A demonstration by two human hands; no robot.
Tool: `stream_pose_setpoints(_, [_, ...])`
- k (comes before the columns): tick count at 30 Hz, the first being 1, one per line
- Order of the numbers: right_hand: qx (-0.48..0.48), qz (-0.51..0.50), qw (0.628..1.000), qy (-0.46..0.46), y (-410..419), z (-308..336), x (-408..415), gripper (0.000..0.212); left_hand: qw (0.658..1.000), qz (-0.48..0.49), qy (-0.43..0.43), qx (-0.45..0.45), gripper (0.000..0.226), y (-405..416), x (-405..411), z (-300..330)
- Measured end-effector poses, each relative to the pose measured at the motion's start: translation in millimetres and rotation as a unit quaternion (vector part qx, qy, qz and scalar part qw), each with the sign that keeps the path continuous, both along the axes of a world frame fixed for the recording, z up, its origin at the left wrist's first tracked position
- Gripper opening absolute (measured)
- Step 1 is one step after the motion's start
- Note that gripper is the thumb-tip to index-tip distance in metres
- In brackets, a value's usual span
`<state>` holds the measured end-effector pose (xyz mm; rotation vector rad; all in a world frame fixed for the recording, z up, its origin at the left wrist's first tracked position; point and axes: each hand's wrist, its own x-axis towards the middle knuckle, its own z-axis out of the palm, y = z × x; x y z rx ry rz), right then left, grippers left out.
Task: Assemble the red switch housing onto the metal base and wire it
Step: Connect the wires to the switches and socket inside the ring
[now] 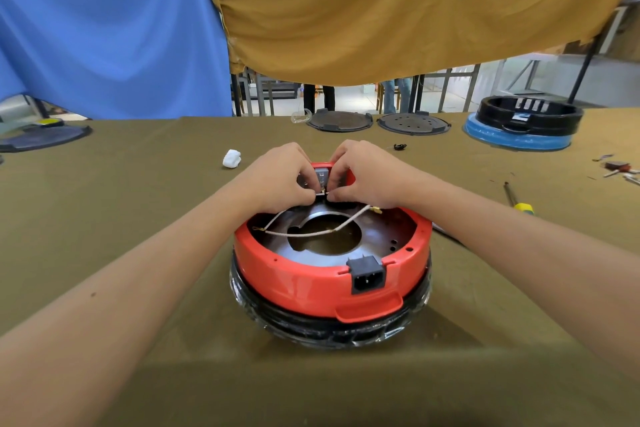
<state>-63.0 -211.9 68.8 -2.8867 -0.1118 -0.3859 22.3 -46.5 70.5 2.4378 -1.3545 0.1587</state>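
Head view: both hands meet at the far rim of the red switch housing, which already sits on the metal base. Left hand and right hand are each closed in a pinch, fingertips almost touching, on the end of a thin white wire at a small grey switch block set between them in the housing wall. Judged purpose: one hand steadies the block or lead while the other presses the terminal on; which does which cannot be told.

A second braided wire lies loose across the base, nearer the body than the hands, its brass terminals unconnected, so wiring looks only partly done.

The black power inlet faces the wearer, well below both hands; this orientation puts the switch side at full reach.

A yellow-handled screwdriver lies just right of the right forearm, within easy reach. White wad left of left hand.
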Motion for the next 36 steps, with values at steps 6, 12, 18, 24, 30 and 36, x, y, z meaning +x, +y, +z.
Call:
stream_pose_setpoints(6, [-0.058,-0.008,0.998,-0.025,5.6,0.8,0.2,0.033,1.0,0.004,0.004,0.0,0.012,-0.2,-1.1,0.9])
stream_pose_setpoints(12, [-0.082,0.001,0.997,-0.005,6.2,7.6,4.4,0.05,1.0,0.006,0.004,0.005,0.01,-0.5,-0.9,0.6])
stream_pose_setpoints(18, [-0.073,0.01,0.997,-0.013,6.0,3.2,2.9,0.049,1.0,0.005,0.008,0.01,0.007,-0.4,1.3,-1.5])
stream_pose_setpoints(24, [-0.059,0.013,0.998,-0.021,5.3,1.5,1.9,0.047,0.999,-0.016,0.021,0.024,0.02,2.2,-0.6,0.9])
stream_pose_setpoints(30, [-0.055,0.02,0.998,-0.03,5.6,1.0,1.1,0.031,0.999,-0.017,0.015,0.028,0.018,2.0,-3.6,1.6])
stream_pose_setpoints(36, [-0.048,0.003,0.998,-0.03,4.8,3.6,-1.7,0.017,1.0,-0.013,0.015,0.021,0.021,2.1,-2.8,1.0])
